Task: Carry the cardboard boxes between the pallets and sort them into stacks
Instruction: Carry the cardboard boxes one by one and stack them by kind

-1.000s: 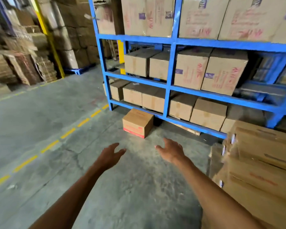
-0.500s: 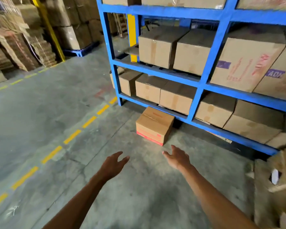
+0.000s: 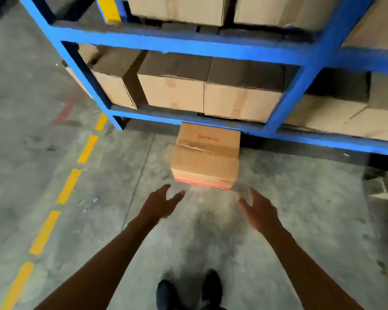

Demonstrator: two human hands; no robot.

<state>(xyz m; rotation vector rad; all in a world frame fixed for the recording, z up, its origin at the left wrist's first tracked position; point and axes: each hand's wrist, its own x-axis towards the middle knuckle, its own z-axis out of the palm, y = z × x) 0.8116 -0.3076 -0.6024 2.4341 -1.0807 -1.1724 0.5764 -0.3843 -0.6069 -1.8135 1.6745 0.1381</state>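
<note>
Cardboard box [image 3: 205, 156] sits on the concrete floor [image 3: 300, 209], just in front of the bottom rail of the blue rack [image 3: 285, 104], its far edge tucked at or slightly under that rail. Nearest the camera, two dark shoes [image 3: 188, 289] show at the bottom edge, toes pointing toward the box. Both bare forearms reach forward. Left hand [image 3: 160, 205] is spread, fingers straight and apart, thumb out, gripping nothing; it hovers just short of the box's near left corner, not touching. Right hand [image 3: 259, 209] is likewise spread with fingers extended, holding nothing, just short of the near right corner, apart from the box. Palms face roughly toward each other, with the gap between them about as wide as the box. Box has clear tape across the top, red printing on the top flap, unreadable, and a red band along its near bottom edge. Dashed yellow line [image 3: 70, 186] runs along the floor at left. Beyond, shelved cartons [image 3: 208, 97] stand side by side on the lowest rack level, with more cartons on the level above, blurred.
</note>
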